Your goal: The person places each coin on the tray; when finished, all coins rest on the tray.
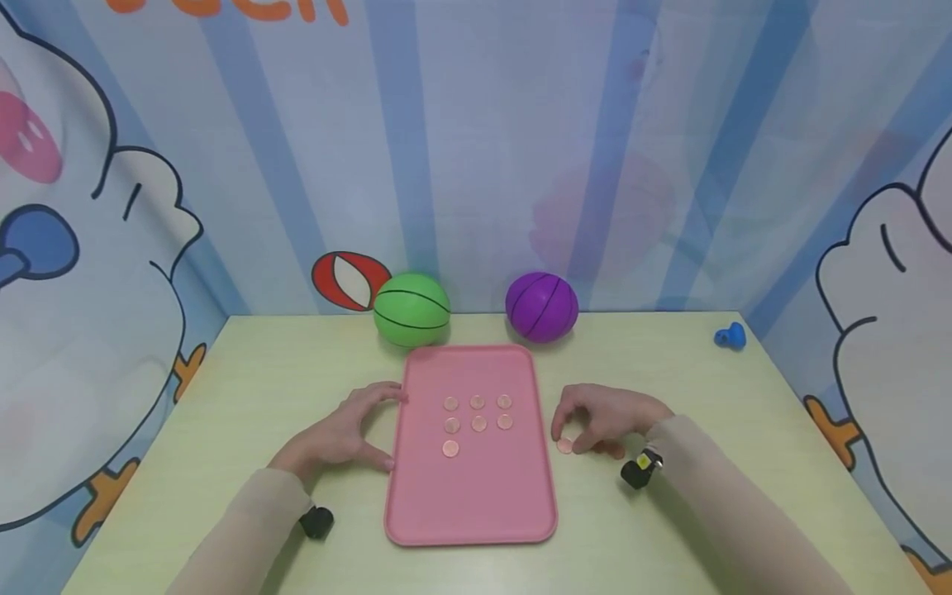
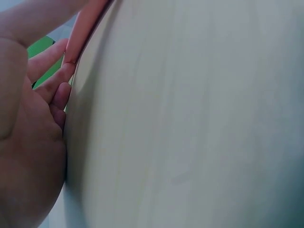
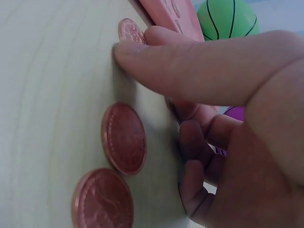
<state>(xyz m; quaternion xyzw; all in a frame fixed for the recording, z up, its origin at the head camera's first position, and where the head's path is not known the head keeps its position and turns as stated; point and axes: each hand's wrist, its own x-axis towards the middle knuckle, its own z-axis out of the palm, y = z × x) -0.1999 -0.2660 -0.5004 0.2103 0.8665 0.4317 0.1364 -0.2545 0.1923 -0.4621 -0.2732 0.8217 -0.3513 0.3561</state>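
The left hand (image 1: 338, 434), fingers spread, touches the left edge of the pink tray (image 1: 476, 504); the right hand (image 1: 610, 417) pinches a copper coin (image 1: 565, 446) just outside its right edge. Seven other coins (image 1: 450, 449) lie inside.

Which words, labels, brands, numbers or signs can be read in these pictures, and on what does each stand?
No text can be read with certainty.
Orange letters on the backdrop: cut off by the top edge, only their lower parts show.
Coins on the pink tray: too small to read.
Two coins on the table, right wrist view: raised marks, too blurred to read.
Coin in the right hand: too blurred to read.
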